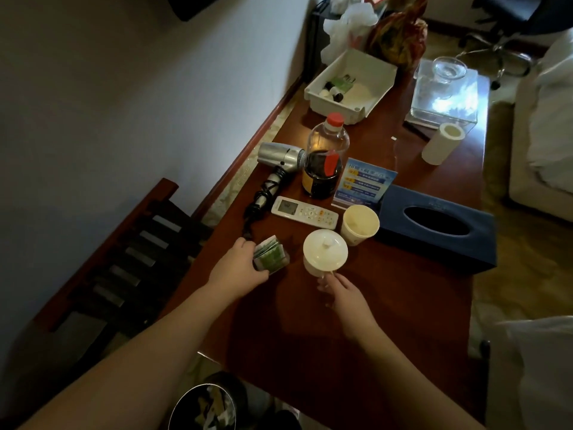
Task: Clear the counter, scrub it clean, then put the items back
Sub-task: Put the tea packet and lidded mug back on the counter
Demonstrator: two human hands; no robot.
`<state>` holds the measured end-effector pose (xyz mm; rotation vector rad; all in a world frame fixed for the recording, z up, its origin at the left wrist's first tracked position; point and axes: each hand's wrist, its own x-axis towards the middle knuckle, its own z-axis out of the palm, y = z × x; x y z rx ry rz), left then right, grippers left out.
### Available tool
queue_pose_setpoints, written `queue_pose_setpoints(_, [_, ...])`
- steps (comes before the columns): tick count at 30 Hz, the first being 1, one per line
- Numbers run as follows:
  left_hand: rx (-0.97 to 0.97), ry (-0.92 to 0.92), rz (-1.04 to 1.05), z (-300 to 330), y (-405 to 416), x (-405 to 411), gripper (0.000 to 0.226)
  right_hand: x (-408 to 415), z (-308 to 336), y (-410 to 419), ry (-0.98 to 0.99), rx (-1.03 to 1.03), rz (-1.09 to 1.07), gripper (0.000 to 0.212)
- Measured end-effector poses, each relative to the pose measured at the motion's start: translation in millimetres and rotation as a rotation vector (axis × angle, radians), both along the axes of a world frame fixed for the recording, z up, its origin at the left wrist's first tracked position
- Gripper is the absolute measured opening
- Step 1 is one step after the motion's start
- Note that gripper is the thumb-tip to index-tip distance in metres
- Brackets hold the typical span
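Observation:
My left hand (238, 263) grips a small stack of green tea packets (269, 255) standing on the dark red wooden counter (387, 290). My right hand (344, 293) pinches the handle of a white lidded cup (325, 254) at the near middle of the counter. Just behind it stand a paper cup (359, 224), a white remote (304, 212), a dark sauce bottle with a red cap (325, 162), a silver hair dryer (280, 156) with its coiled cord, and a blue card stand (362, 184).
A navy tissue box (434, 229) lies at the right edge. Farther back are a white tray (350, 85) with small bottles, a white cylinder (441, 143), a glass bowl on a clear box (446, 88) and bags. A bin (210, 405) sits below the near edge.

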<state>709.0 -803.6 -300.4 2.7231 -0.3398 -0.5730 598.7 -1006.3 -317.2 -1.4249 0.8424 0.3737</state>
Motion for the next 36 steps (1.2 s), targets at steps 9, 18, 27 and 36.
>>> queue_pose_setpoints(9, [-0.191, 0.002, 0.253, 47.9, 73.4, -68.2, 0.054, -11.6, 36.5, 28.6, -0.100, -0.137, 0.236, 0.023])
queue_pose_setpoints(18, [-0.233, -0.119, 0.552, 98.2, 199.5, -178.4, 0.040, -17.2, 90.2, 137.0, -0.240, -0.212, 0.724, 0.030])
queue_pose_setpoints(27, [-0.230, -0.259, 0.812, 147.3, 312.2, -345.9, 0.046, -99.7, 141.2, 278.0, -0.373, -0.159, 1.038, 0.036])
queue_pose_setpoints(36, [-0.162, -0.422, 1.049, 199.5, 408.7, -549.6, 0.045, -242.8, 209.1, 407.9, -0.471, -0.102, 1.347, 0.039])
